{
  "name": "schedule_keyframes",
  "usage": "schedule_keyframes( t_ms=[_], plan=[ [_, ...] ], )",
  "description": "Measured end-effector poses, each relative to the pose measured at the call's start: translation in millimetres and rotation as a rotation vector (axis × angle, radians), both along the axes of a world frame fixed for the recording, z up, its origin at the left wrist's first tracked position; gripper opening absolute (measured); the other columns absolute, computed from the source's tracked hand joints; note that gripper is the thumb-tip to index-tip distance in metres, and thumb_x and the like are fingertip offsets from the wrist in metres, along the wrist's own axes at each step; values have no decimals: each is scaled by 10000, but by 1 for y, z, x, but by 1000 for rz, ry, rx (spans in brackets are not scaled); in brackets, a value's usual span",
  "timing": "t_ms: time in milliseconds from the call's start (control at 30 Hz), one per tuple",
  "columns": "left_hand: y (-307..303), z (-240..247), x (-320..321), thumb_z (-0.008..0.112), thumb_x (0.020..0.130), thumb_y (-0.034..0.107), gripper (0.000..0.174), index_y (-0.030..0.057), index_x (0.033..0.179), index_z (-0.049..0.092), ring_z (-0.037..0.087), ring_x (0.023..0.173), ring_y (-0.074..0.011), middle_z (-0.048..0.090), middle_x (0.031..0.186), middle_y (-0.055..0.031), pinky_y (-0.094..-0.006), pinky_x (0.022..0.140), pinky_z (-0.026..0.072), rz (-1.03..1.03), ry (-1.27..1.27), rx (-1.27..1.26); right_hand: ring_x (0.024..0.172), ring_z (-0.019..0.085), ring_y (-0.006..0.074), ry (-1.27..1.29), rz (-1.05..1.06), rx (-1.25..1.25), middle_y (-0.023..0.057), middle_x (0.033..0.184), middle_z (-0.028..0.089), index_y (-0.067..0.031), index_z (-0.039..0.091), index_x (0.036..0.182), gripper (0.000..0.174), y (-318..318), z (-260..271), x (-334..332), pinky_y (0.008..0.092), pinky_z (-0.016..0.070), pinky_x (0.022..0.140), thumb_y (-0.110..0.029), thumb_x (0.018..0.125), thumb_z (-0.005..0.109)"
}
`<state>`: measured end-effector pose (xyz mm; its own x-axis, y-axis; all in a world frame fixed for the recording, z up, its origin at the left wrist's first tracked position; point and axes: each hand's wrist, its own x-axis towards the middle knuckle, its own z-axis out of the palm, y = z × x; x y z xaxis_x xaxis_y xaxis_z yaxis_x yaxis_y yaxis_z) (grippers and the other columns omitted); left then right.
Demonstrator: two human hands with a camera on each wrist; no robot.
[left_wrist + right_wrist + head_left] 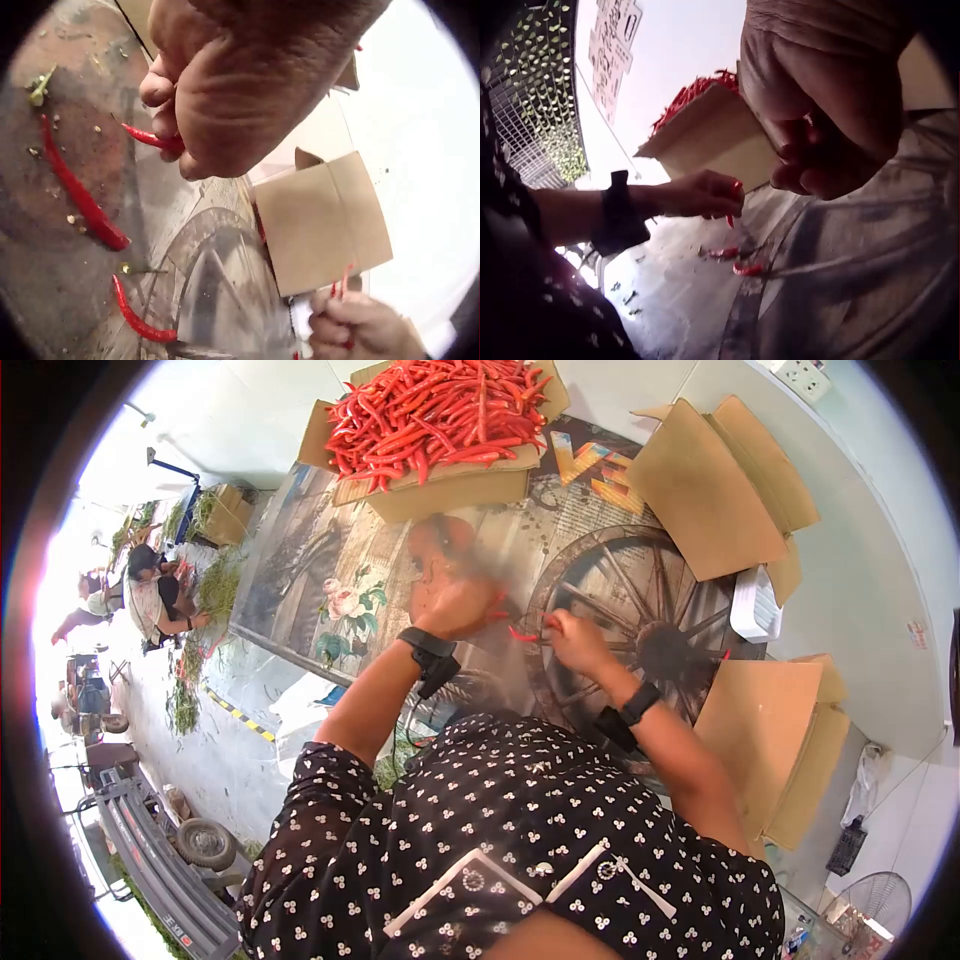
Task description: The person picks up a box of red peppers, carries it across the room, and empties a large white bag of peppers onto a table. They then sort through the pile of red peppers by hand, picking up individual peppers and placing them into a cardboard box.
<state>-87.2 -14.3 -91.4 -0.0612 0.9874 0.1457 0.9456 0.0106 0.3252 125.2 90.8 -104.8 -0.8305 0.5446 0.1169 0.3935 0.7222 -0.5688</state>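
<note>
My left hand (pixel 460 608) is over the table, and its curled fingers pinch a red chili pepper (pixel 147 137) whose thin tip pokes out. To its right, my right hand (pixel 582 647) grips red chili peppers (pixel 345 289), their ends sticking up above the fist in the left wrist view. Between and below the hands, one long chili pepper (pixel 79 191) and a shorter curved chili pepper (pixel 139 319) lie on the tabletop. Near them are a loose green stem (pixel 41 88) and small pale seeds.
At the table's back, a cardboard box (pixel 450 497) is heaped with red chilies (pixel 430 415). Two more open cartons stand to the right, one farther back (pixel 705 495) and one nearer (pixel 760 745), with a white plastic container (pixel 756 607) between. Another person (pixel 155 600) sits far left among cut greenery.
</note>
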Motion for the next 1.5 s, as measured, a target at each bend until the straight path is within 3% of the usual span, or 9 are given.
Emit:
schedule_keyframes(
  t_ms=[200,333,500,600,933,1067,1167,1367,1500],
  plan=[
    [-6,-31,10,597,803,254,225,49,893,577,588,744,-365,597,766,-181,-440,658,471,21,-40,54,819,607,361,-343,131,53,178,866,635,-77,604,913,213,-26,1,-26,458,474,692,-255,802,567],
    [-4,-20,16,553,827,261,243,21,852,586,607,707,-311,615,762,-169,-403,621,459,21,-338,46,682,620,333,-154,237,118,157,738,631,-50,552,968,236,-9,-30,-18,418,479,603,-242,832,542],
    [11,7,29,545,873,167,171,20,954,581,573,663,-117,607,740,-32,-277,564,427,15,-1011,-259,673,599,137,171,-139,-1305,55,855,614,-53,517,1038,192,7,22,-2,239,443,519,-141,883,443],
    [14,46,43,529,893,162,162,36,974,587,552,674,-73,600,769,1,-239,574,424,-64,-1279,-211,700,602,133,385,-5,-1419,60,869,609,-65,518,1088,235,7,51,1,228,430,506,-134,888,414],
    [11,81,48,500,882,68,153,15,1012,562,571,730,-109,600,894,-44,-233,622,459,-43,-1320,-159,659,525,71,477,69,-1325,20,860,573,-43,486,1158,294,-5,79,-14,193,381,482,-213,925,426],
    [4,78,46,504,856,32,247,5,1098,541,573,752,-114,580,935,-52,-241,637,474,-149,-1436,-85,613,516,82,424,-94,-1190,25,821,561,-71,485,1129,250,-10,75,-24,203,373,466,-206,918,486],
    [-6,84,33,500,839,14,347,0,1186,502,582,773,-119,564,979,-49,-234,653,484,-72,-1026,31,568,510,100,395,-162,-1099,30,760,554,-80,486,1079,213,-6,92,-33,219,366,449,-212,914,506],
    [-24,86,-18,497,856,31,346,-22,1197,480,572,758,-96,548,913,-18,-211,650,471,89,-1172,146,528,493,122,528,44,-834,55,697,551,-36,485,960,228,34,194,-100,232,387,461,-260,921,493],
    [-24,81,-37,502,861,40,279,-10,1135,511,553,721,-81,538,851,-2,-214,639,457,132,-1234,197,782,549,151,589,41,-641,114,958,560,5,492,1040,298,51,273,-180,295,475,676,-258,904,523]
  ],
)
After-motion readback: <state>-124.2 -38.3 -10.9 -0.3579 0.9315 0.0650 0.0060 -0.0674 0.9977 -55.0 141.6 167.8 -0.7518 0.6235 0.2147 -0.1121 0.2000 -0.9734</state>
